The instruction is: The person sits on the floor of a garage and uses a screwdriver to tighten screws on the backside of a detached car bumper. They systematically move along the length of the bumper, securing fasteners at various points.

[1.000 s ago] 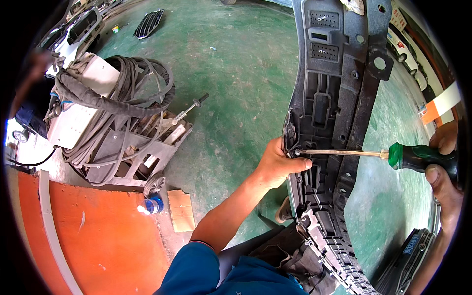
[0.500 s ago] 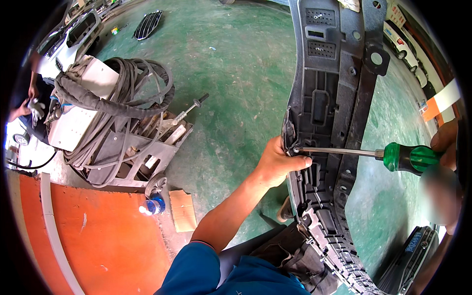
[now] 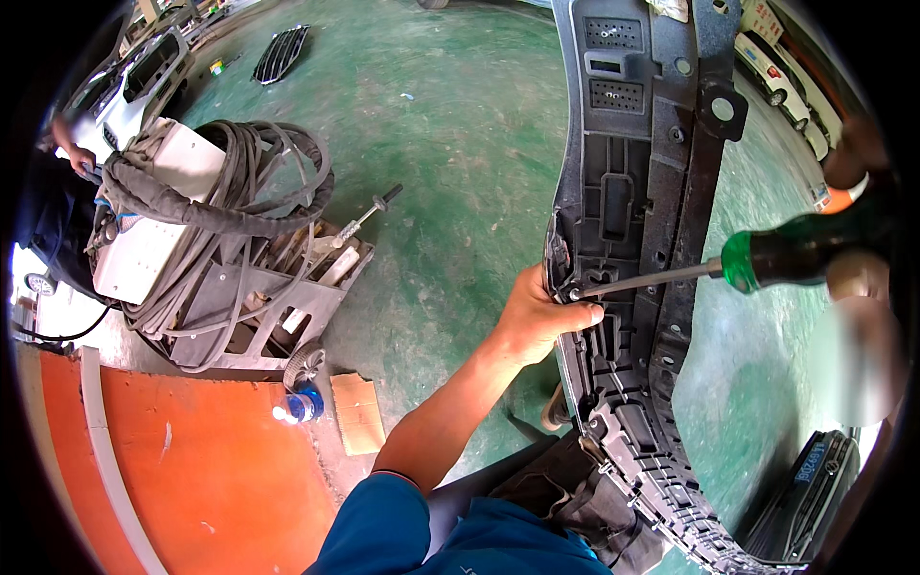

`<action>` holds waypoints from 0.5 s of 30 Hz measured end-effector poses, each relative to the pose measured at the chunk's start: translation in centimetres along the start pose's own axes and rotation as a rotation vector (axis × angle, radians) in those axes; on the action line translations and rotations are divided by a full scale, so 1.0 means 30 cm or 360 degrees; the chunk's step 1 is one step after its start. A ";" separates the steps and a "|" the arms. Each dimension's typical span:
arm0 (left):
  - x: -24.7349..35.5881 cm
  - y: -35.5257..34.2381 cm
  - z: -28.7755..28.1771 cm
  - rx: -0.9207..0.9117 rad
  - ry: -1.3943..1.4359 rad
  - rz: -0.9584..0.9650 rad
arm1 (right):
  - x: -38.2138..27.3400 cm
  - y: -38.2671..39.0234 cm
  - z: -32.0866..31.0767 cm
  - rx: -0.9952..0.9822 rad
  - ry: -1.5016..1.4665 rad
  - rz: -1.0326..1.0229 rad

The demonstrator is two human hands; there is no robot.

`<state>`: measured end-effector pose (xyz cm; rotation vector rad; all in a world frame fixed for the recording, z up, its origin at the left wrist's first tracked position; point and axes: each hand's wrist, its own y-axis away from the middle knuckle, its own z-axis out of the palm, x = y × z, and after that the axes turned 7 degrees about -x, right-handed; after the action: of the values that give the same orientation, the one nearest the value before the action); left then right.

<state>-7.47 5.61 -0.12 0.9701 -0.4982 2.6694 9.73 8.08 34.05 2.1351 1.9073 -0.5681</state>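
A long black plastic car bumper (image 3: 628, 206) stretches from the top of the view down past my lap, its ribbed inner side facing me. My left hand (image 3: 539, 318) is closed around its left edge, thumb laid over the inner side. My right hand (image 3: 858, 278), partly dark and cut off at the right rim, grips the handle of a screwdriver (image 3: 781, 259) with a green and black handle. The metal shaft slants down leftward across the bumper. Its tip meets a small screw or fastener just above my left thumb.
On the left stands a metal cart (image 3: 259, 307) loaded with coiled grey hoses (image 3: 216, 206). Near it are a blue-labelled bottle (image 3: 305, 406), cardboard (image 3: 357, 412) and an orange surface (image 3: 211, 470). Another person's hand (image 3: 81, 158) shows far left. A grille (image 3: 281, 54) lies on the green floor.
The screwdriver's handle has risen and swung left, so the shaft now slopes upward toward the right; its tip stays put. My left hand keeps its grip. The other person's hands have shifted.
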 end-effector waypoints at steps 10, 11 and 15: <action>-0.001 0.006 0.008 0.0038 0.0031 0.0028 | 0.030 -0.023 -0.035 -0.0029 0.0018 0.0098; 0.002 0.008 0.007 0.0044 0.0023 0.0034 | 0.042 -0.025 -0.039 -0.0046 0.0010 0.0091; 0.008 0.019 -0.002 0.0048 0.0014 0.0025 | 0.061 -0.035 -0.037 -0.0068 -0.0004 0.0084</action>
<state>-7.88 5.16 -0.14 0.9659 -0.4670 2.7016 9.00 10.34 34.37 2.1501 1.8387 -0.5147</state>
